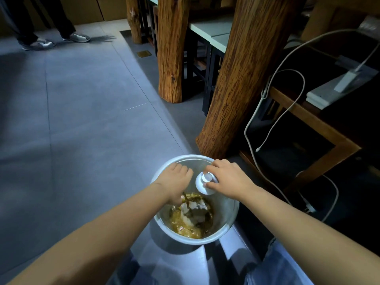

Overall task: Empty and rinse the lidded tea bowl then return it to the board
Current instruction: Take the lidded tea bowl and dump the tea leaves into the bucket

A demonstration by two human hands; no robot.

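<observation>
A steel waste bucket (230,210) stands on the floor below me, with wet brown tea leaves and pale scraps (193,217) at its bottom. My right hand (230,179) is over the bucket's far right side. It pinches a white porcelain lid (202,187), whose small round knob faces up. My left hand (174,179) hovers over the bucket's left side, palm down with its fingers curled under. Whatever it holds is hidden beneath it. A strand of brown leaves (184,197) shows just below its heel. I cannot see the bowl itself.
Thick wooden table legs (242,79) rise just beyond the bucket, on the right. White cables (273,128) hang over a dark wooden frame at the right. Grey tiled floor (82,120) spreads to the left, and another person's shoes (55,41) are at the far left. My knees are at the bottom edge.
</observation>
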